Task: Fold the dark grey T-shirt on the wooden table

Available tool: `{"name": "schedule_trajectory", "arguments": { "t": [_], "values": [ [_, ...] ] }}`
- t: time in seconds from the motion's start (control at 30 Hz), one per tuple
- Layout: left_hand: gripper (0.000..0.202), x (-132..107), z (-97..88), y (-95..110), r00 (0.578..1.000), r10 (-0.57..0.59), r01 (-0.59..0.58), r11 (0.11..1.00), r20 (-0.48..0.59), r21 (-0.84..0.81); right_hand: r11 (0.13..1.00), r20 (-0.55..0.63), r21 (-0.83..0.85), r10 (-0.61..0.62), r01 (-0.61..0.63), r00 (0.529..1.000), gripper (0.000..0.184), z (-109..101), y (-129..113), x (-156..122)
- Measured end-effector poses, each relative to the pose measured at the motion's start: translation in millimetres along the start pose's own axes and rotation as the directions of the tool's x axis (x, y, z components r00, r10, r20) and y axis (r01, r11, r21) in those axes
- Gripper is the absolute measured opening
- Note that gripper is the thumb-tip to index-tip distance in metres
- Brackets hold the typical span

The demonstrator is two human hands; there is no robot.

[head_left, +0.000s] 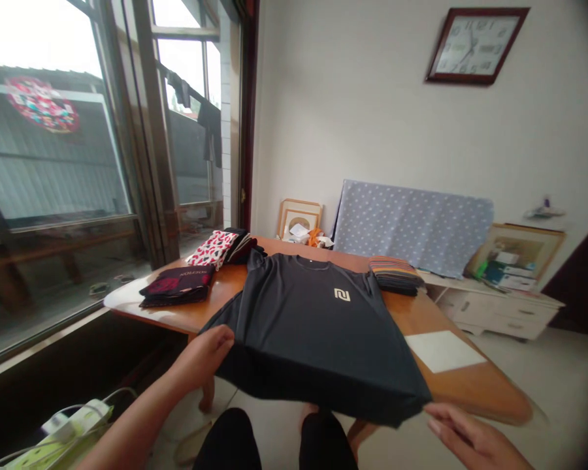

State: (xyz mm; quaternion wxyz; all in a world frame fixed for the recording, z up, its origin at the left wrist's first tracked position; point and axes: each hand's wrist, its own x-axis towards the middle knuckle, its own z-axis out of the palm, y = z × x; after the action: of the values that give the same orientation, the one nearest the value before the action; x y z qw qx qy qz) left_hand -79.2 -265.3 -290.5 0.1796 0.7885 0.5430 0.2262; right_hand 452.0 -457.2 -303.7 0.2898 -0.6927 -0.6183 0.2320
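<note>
A dark grey T-shirt with a small white chest logo lies spread face up on the wooden table, its hem hanging over the near edge. My left hand pinches the hem's left corner, fingers closed on the cloth. At the hem's right corner my right hand has its fingers stretched out beside the fabric, barely touching it.
Folded clothes sit on the table: a dark red-printed pile at left, a white-and-red patterned one behind it, a striped stack at right. A white sheet lies near the right edge. Windows stand left, a low white cabinet right.
</note>
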Motion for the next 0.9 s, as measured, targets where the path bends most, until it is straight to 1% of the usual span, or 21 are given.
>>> {"name": "schedule_trajectory", "arguments": {
  "t": [0.03, 0.1, 0.17, 0.23, 0.27, 0.33, 0.4, 0.47, 0.53, 0.63, 0.7, 0.77, 0.8, 0.83, 0.9],
  "values": [
    [0.024, 10, -3.1, -5, 0.994, -0.029, 0.036, 0.997, -0.105, 0.065, 1.0, -0.025, -0.009, 0.001, -0.001, 1.0, 0.044, 3, 1, 11],
    [0.028, 28, -6.8, -14, 0.959, -0.079, 0.137, 0.969, -0.272, 0.204, 0.999, -0.062, -0.038, -0.013, 0.01, 0.998, 0.046, 13, -2, 33],
    [0.035, 44, -6.3, -19, 0.927, -0.139, 0.255, 0.915, -0.349, 0.312, 0.994, -0.104, -0.084, -0.079, 0.07, 0.991, 0.047, 25, -10, 57],
    [0.042, 57, -3.0, -22, 0.909, -0.21, 0.347, 0.861, -0.36, 0.373, 0.976, -0.151, -0.151, -0.177, 0.154, 0.973, 0.047, 38, -20, 80],
    [0.044, 63, -1.1, -23, 0.906, -0.238, 0.372, 0.842, -0.351, 0.39, 0.964, -0.171, -0.186, -0.221, 0.189, 0.96, 0.048, 45, -23, 92],
    [0.041, 71, 1.5, -23, 0.907, -0.264, 0.388, 0.826, -0.329, 0.408, 0.941, -0.177, -0.251, -0.275, 0.227, 0.945, 0.051, 58, -26, 111],
    [0.035, 75, 0.9, -24, 0.913, -0.261, 0.378, 0.83, -0.315, 0.409, 0.922, -0.159, -0.309, -0.293, 0.235, 0.943, 0.057, 71, -21, 126],
    [0.033, 74, -4.2, -26, 0.906, -0.274, 0.39, 0.837, -0.324, 0.383, 0.897, -0.134, -0.375, -0.301, 0.233, 0.944, 0.064, 83, -8, 134],
    [0.036, 72, -12.8, -30, 0.873, -0.34, 0.456, 0.822, -0.35, 0.34, 0.861, -0.102, -0.442, -0.327, 0.252, 0.939, 0.065, 91, 10, 139],
    [0.041, 66, -26.0, -42, 0.8, -0.465, 0.584, 0.749, -0.379, 0.312, 0.795, -0.026, -0.509, -0.398, 0.331, 0.917, 0.052, 93, 34, 142],
    [0.041, 63, -30.6, -50, 0.773, -0.508, 0.628, 0.697, -0.38, 0.346, 0.756, 0.02, -0.526, -0.447, 0.39, 0.894, 0.044, 90, 44, 143],
    [0.038, 61, -31.1, -55, 0.771, -0.525, 0.636, 0.667, -0.361, 0.389, 0.735, 0.044, -0.531, -0.474, 0.422, 0.88, 0.041, 87, 49, 145],
    [0.035, 61, -30.4, -56, 0.777, -0.521, 0.629, 0.663, -0.354, 0.406, 0.734, 0.051, -0.529, -0.473, 0.426, 0.879, 0.041, 86, 50, 145],
    [0.032, 60, -29.4, -57, 0.79, -0.5, 0.613, 0.67, -0.355, 0.42, 0.742, 0.047, -0.527, -0.461, 0.414, 0.886, 0.042, 87, 50, 147],
    [0.025, 62, -27.5, -55, 0.828, -0.412, 0.554, 0.706, -0.379, 0.442, 0.777, 0.006, -0.521, -0.411, 0.353, 0.912, 0.05, 89, 53, 149]
  ]
}}
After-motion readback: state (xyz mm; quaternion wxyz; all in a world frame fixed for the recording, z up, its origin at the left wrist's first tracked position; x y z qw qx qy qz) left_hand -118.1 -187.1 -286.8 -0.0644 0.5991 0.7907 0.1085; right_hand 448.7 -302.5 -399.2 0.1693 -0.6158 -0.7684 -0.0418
